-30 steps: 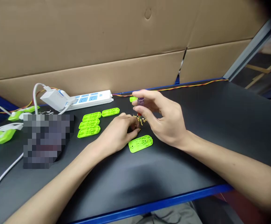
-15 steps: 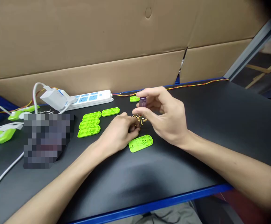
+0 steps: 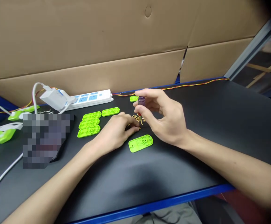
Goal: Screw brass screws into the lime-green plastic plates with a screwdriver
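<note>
My right hand (image 3: 167, 118) grips a small screwdriver (image 3: 141, 101) by its purple handle, thumb and fingers closed round it. The shaft points down at the table. At its tip, the thumb and fingers of my left hand (image 3: 119, 126) are pinched together; what they hold, if anything, is too small and hidden to name. A pile of small gold-coloured metal pieces (image 3: 143, 119) lies just behind these fingertips, partly covered by my hands. Closer to me rests a bright green plastic shell (image 3: 140, 143) with its ribbed inside facing up, touched by neither hand.
Several similar green shells (image 3: 89, 131) lie left of my hands, and another (image 3: 133, 98) lies behind them. A white power strip (image 3: 91, 99) with a plugged-in adapter (image 3: 53, 99) stands at the back. A blurred-out dark object (image 3: 48, 140) and white cables (image 3: 3, 174) occupy the left side.
The screwdriver and my right hand have shifted slightly left and down. My left hand has moved a little left, its fingertips still close to the screwdriver's tip.
</note>
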`<state>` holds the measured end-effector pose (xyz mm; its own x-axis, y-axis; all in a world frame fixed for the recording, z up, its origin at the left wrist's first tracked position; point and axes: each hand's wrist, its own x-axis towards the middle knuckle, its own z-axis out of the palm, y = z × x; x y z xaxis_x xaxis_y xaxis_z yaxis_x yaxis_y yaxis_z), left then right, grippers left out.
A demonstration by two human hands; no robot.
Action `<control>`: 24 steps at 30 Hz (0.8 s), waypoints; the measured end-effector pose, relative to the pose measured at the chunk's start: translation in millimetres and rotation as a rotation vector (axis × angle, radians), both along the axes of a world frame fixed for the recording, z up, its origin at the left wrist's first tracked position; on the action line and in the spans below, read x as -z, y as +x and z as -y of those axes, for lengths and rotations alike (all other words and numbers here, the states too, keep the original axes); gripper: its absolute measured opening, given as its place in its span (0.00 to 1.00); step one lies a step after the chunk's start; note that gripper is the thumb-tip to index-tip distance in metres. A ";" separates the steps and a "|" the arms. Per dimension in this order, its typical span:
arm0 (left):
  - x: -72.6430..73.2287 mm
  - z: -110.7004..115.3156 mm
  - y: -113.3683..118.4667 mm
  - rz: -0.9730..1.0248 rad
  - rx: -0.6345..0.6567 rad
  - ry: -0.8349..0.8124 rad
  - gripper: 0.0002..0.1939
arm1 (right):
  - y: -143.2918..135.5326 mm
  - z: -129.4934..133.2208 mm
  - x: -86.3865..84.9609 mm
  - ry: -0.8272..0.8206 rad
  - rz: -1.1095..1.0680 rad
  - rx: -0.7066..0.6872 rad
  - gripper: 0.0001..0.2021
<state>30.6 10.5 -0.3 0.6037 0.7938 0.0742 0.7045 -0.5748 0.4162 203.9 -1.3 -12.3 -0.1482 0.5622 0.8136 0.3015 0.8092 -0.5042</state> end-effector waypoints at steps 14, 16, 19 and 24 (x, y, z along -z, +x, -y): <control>-1.9 -1.7 -5.0 -0.015 -0.008 -0.030 0.09 | 0.2 0.6 -1.9 0.027 0.010 -0.034 0.13; -0.8 -0.8 -3.1 -0.009 -0.008 -0.020 0.08 | 0.0 0.5 -1.9 0.028 0.008 -0.037 0.13; 2.4 0.1 -0.9 0.013 -0.002 0.013 0.08 | -0.6 -0.3 -1.7 0.026 0.003 -0.029 0.14; 6.2 0.3 -1.3 0.036 0.024 0.043 0.07 | -1.4 -1.2 -3.7 0.028 -0.012 0.013 0.13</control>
